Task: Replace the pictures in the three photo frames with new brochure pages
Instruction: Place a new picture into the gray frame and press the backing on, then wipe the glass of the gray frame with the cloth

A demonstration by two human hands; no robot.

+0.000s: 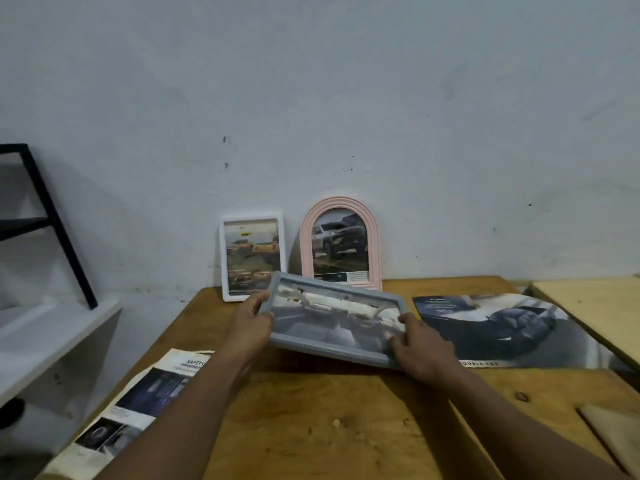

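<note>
A blue-grey rectangular photo frame with a car-interior picture is held tilted above the wooden table. My left hand grips its left end and my right hand grips its lower right corner. Behind it, a white rectangular frame and a pink arched frame lean upright against the wall, each with a car picture inside. An open brochure showing a dark pickup lies flat on the table to the right. Another brochure page hangs over the table's left edge.
A white shelf unit with a black metal rack stands at the left. A second wooden surface adjoins the table at the right. A wooden piece lies at the lower right.
</note>
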